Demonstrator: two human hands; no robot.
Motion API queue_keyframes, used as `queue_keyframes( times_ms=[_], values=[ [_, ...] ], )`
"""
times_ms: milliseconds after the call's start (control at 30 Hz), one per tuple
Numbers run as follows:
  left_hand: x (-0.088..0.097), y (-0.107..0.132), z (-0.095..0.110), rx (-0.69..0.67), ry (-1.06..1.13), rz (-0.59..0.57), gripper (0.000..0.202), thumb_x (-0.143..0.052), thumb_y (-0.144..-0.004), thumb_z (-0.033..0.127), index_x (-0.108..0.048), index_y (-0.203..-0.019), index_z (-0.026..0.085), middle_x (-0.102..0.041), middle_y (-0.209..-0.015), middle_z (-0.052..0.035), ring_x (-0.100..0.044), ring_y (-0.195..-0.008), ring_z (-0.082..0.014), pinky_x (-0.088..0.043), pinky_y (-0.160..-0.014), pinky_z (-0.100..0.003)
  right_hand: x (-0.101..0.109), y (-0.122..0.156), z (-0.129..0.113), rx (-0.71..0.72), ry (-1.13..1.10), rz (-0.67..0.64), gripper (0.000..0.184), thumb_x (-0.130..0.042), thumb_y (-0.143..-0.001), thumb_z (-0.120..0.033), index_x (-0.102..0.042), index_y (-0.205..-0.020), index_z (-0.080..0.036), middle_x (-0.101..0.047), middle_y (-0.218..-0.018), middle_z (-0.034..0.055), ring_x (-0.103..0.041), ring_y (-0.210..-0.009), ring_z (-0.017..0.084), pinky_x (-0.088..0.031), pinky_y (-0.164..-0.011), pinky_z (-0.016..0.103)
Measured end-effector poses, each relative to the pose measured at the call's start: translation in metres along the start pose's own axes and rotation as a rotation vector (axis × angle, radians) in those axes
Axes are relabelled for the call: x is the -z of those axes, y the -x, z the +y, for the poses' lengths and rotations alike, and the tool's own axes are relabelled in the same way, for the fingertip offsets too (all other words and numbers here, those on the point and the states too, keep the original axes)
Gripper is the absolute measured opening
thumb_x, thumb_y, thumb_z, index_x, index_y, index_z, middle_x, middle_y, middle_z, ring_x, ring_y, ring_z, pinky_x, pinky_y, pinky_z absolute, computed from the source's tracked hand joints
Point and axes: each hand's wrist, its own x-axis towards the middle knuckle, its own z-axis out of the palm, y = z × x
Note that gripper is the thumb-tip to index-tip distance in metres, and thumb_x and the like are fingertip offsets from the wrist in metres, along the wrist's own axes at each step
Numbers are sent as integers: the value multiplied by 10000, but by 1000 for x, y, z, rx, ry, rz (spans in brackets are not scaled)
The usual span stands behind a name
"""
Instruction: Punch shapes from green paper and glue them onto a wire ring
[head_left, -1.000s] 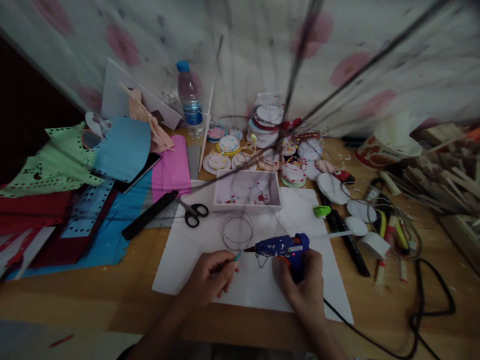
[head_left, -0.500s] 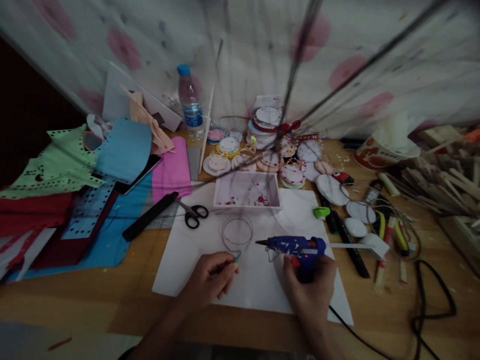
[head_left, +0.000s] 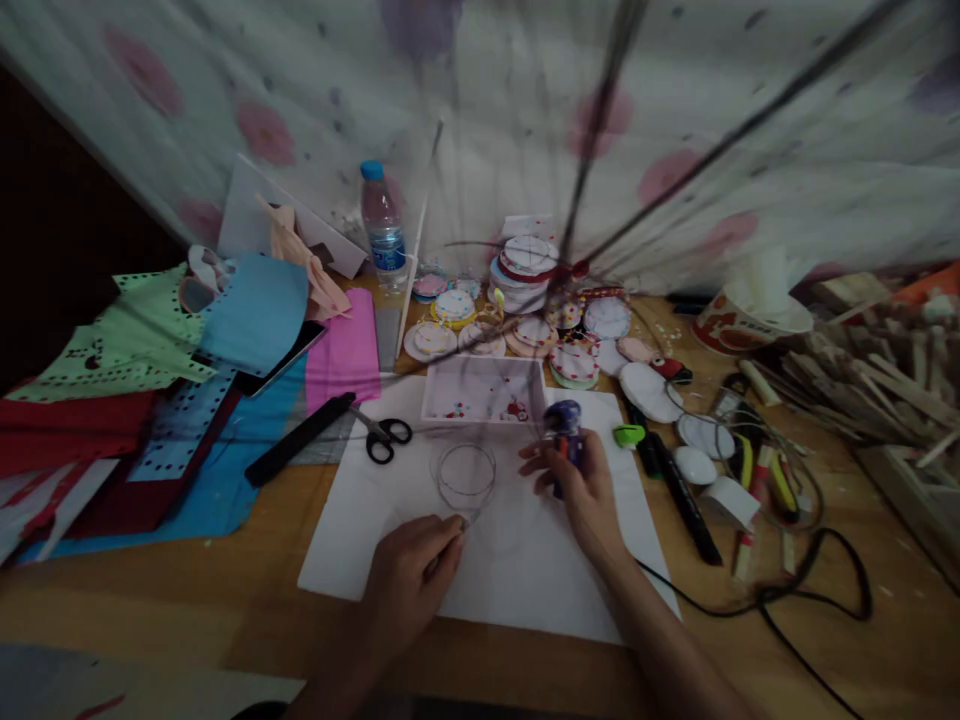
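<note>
My left hand (head_left: 416, 570), closed in a pinch, holds the near end of a thin wire ring (head_left: 466, 493) above a sheet of white paper (head_left: 517, 590). To the right, my right hand (head_left: 589, 495) grips a dark blue glue gun (head_left: 565, 425), its body now turned away from me and its nozzle hard to make out. Some fingers of that hand stretch out to the left. Beyond the ring stands a shallow white box (head_left: 484, 380) with small red pieces in it. Black-handled scissors (head_left: 384, 440) lie left of the ring.
Decorated round discs (head_left: 529, 335) crowd behind the box, near a water bottle (head_left: 386, 235). Coloured felt sheets (head_left: 341, 350) cover the left side. Markers (head_left: 686, 500), pliers, a paper cup (head_left: 750, 320) and wooden sticks (head_left: 885, 370) lie right. A black cord (head_left: 697, 605) trails rightward.
My right hand has turned the glue gun from pointing left to pointing away, moving it slightly left and farther off. My left hand keeps hold of the wire ring. The camera view has shifted slightly.
</note>
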Motion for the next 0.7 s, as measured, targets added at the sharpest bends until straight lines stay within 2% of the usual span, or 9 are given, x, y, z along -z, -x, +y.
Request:
queue_keyframes(
  times_ms=[167, 367, 500, 700],
  values=[
    [1, 4, -2, -131, -230, 87, 238, -473, -913, 196, -659, -1060, 175, -626, -788, -68, -568, -755, -198, -448, -687, -308, -9, 2, 10, -7, 106, -53, 383, -660, -724, -410, -411, -950, -226, -614, -698, -26, -538, -548, 155, -420, -519, 266],
    [-4, -2, 3, -113, -236, 50, 228, -463, -932, 213, -643, -1064, 165, -597, -788, -58, -562, -762, -191, -449, -695, -299, -9, 2, 16, 5, 101, -104, 436, -708, -672, -419, -441, -952, -218, -668, -807, 21, -622, -688, 201, -480, -603, 297],
    [-5, -4, 5, -102, -268, 23, 222, -461, -937, 221, -636, -1065, 174, -594, -794, -55, -567, -776, -190, -452, -705, -296, -13, 5, 14, -1, 66, -147, 483, -712, -686, -409, -450, -1035, -203, -677, -890, 50, -639, -790, 223, -506, -674, 327],
    [3, -5, 0, -181, -452, 26, 249, -454, -933, 230, -639, -1083, 157, -626, -807, -74, -585, -774, -208, -477, -700, -321, -13, 6, 15, -32, 25, -189, 519, -712, -696, -403, -445, -1086, -188, -670, -934, 69, -640, -833, 237, -511, -724, 360]
  ],
)
